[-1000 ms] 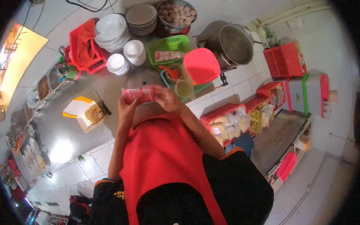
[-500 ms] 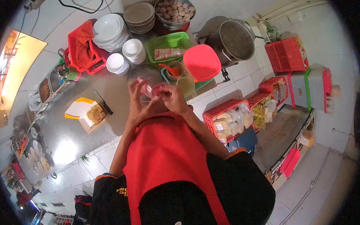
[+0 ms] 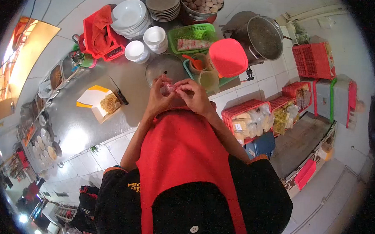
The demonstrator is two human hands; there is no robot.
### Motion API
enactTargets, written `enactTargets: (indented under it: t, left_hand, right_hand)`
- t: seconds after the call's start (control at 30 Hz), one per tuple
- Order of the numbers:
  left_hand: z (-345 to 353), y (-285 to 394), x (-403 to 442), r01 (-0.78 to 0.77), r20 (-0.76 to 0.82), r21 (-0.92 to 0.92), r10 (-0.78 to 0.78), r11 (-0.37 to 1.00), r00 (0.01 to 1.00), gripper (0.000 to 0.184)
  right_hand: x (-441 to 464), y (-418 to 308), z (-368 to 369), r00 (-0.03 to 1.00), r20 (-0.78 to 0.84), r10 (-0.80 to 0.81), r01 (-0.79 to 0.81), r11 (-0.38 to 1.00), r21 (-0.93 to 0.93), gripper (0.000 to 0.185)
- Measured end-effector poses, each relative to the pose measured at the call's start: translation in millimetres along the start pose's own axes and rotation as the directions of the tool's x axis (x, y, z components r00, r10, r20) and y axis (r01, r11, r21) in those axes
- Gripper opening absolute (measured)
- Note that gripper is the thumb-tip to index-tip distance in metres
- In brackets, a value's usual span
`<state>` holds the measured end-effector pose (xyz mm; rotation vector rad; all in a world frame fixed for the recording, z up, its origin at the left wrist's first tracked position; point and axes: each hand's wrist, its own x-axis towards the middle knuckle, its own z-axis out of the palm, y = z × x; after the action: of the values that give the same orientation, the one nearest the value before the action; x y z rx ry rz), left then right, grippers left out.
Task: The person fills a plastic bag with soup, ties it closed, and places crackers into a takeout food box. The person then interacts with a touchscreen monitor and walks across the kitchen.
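My left hand (image 3: 158, 98) is closed, its fingertips gripping a small clear plastic packet (image 3: 169, 88) with red or pink markings. Pinched against the packet's right side are the fingers of my right hand (image 3: 194, 98). Both hands are in front of my red apron (image 3: 182, 150), over the near edge of the steel counter. Just beyond them lies a round metal disc (image 3: 160, 66) with a small dark hole. What is inside the packet is too small to make out.
Left of my hands, an open paper box (image 3: 91, 98) holds noodles (image 3: 110, 104) beside a knife (image 3: 122, 97). Bowls (image 3: 135, 51), plates (image 3: 129, 16), a green basket (image 3: 178, 36) and a red lid (image 3: 228, 57) stand behind. A large pot (image 3: 264, 37) is at right.
My view has shifted, so the counter items appear further right. Both hands have drawn slightly nearer my body, uncovering more of the metal disc. The packet is still held between them.
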<state>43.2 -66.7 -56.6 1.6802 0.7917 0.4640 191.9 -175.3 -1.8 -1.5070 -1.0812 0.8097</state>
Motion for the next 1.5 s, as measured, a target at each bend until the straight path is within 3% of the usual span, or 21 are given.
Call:
enactTargets:
  t: [0.07,0.2,0.23,0.3,0.37,0.43,0.47,0.5,0.6,0.67,0.8,0.93,1.0,1.03,1.1,1.13,1.2,1.23,1.33,1.4,1.5]
  left_hand:
    - [6,1,1,-0.113,-0.101,0.113,0.125,0.987,0.987,0.045]
    - [11,-12,26,-0.138,-0.097,0.16,0.155,0.977,0.983,0.046]
    - [10,-2,37,-0.255,-0.067,0.321,0.291,0.912,0.954,0.045]
    - [9,21,61,-0.354,-0.029,0.477,0.417,0.805,0.908,0.044]
    - [10,51,94,-0.383,-0.214,0.273,0.444,0.882,0.87,0.034]
    - [13,73,144,-0.277,-0.185,0.155,0.303,0.948,0.935,0.037]
    - [16,63,181,-0.317,-0.165,0.104,0.331,0.943,0.929,0.04]
    - [17,62,216,-0.336,-0.143,0.069,0.343,0.939,0.929,0.043]
    - [20,77,299,-0.362,-0.109,0.015,0.362,0.932,0.926,0.051]
    - [15,98,332,-0.557,-0.123,0.317,0.615,0.768,0.779,0.058]
    - [6,65,382,-0.689,-0.104,0.328,0.75,0.646,0.653,0.061]
    - [-12,77,333,-0.727,-0.085,0.419,0.82,0.544,0.565,0.051]
    - [-12,87,281,-0.615,0.08,0.191,0.612,0.765,0.787,0.036]
    - [-7,76,257,-0.596,0.128,0.203,0.582,0.777,0.803,0.036]
    - [-3,80,188,-0.232,0.173,-0.011,0.23,0.973,0.958,0.051]
    - [-4,98,148,0.167,0.246,-0.225,-0.11,0.96,0.963,0.06]
    - [-9,88,106,0.492,0.555,-0.363,-0.241,0.791,0.796,0.071]
    - [-7,85,89,0.497,0.536,-0.373,-0.255,0.784,0.805,0.071]
    - [2,86,57,0.556,0.525,-0.693,-0.208,0.459,0.825,0.055]
    - [-8,89,44,0.335,0.238,-0.644,-0.235,0.687,0.942,0.033]
    - [-28,70,39,0.168,0.021,-0.678,-0.209,0.715,0.978,0.023]
  right_hand:
    - [-2,1,-3,1.0,0.008,0.009,-0.008,1.0,-0.029,0.014]
    - [-5,-19,-24,0.997,0.053,0.058,-0.057,0.998,-0.019,0.014]
    - [-6,-27,-30,0.997,0.058,0.045,-0.044,0.999,-0.017,0.014]
    - [-13,-43,-48,0.997,0.033,0.063,-0.071,0.944,0.323,0.013]
    - [-24,-53,-78,0.991,0.049,0.127,-0.136,0.891,0.433,0.01]
    - [-25,-68,-98,0.997,-0.025,0.077,-0.06,0.907,0.416,0.009]
    - [-22,-79,-103,0.995,-0.091,0.03,0.007,0.926,0.377,0.009]
    - [-24,-64,-108,0.979,-0.166,0.119,-0.034,0.896,0.443,0.011]
    - [-20,-57,-118,0.97,-0.216,0.109,-0.008,0.907,0.421,0.012]
    - [-19,-51,-120,0.975,-0.206,0.087,0.043,0.83,0.556,0.013]
    - [-15,-39,-112,0.956,-0.237,0.17,-0.001,0.815,0.58,0.015]
    - [-13,-30,-106,0.925,-0.283,0.253,-0.035,0.801,0.598,0.015]
    - [-14,-21,-104,0.921,-0.286,0.266,-0.035,0.786,0.617,0.016]
    - [-13,-18,-103,0.925,-0.274,0.263,-0.035,0.778,0.627,0.016]
    - [-9,-22,-97,0.938,-0.254,0.236,-0.03,0.784,0.62,0.016]
    - [-6,-23,-93,0.942,-0.258,0.215,-0.012,0.789,0.614,0.016]
    - [1,-20,-82,0.952,-0.234,0.197,-0.012,0.787,0.617,0.016]
    - [3,-15,-76,0.955,-0.202,0.217,-0.048,0.785,0.618,0.016]
    - [7,-3,-56,0.972,-0.064,0.225,-0.133,0.757,0.64,0.017]
    - [7,-4,-43,0.978,0.04,0.207,-0.181,0.73,0.659,0.019]
    - [11,-8,-23,0.93,0.165,0.33,-0.363,0.741,0.565,0.02]
